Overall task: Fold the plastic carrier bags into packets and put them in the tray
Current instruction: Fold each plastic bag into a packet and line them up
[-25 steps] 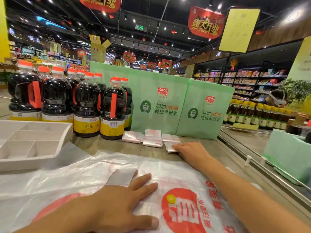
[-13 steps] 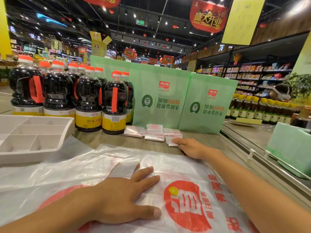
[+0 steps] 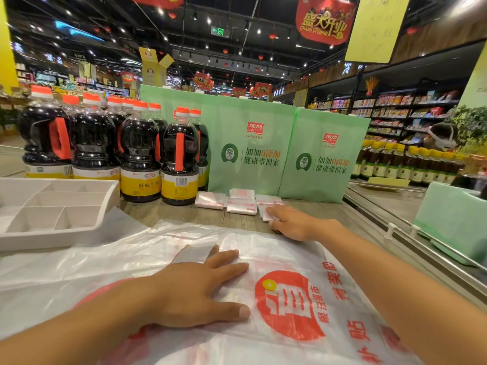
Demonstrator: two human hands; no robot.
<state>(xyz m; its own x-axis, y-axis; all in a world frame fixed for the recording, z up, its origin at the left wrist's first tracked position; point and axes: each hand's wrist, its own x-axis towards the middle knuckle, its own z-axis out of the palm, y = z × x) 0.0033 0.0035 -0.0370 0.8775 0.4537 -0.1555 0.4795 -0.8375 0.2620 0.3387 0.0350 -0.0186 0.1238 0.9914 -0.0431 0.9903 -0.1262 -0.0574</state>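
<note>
A clear plastic carrier bag (image 3: 303, 262) with a red logo lies spread flat across the near counter. My left hand (image 3: 195, 291) presses flat on its middle, fingers straight. My right hand (image 3: 292, 223) rests at the bag's far edge, fingers stretched out over a folded packet (image 3: 264, 214). More folded packets (image 3: 241, 204) lie in a row just beyond, against the green boxes. The white divided tray (image 3: 39, 238) sits at the left, its compartments bare.
Dark sauce bottles (image 3: 139, 154) with orange caps stand behind the tray. Two green display boxes (image 3: 324, 156) close off the back of the wooden counter (image 3: 184, 214). A metal rail (image 3: 395, 227) runs along the right edge, with another green box (image 3: 453, 222) beyond it.
My right hand has drawn back slightly toward me along the bag's far edge, still over the nearest packet. My left hand stays pressed on the bag.
</note>
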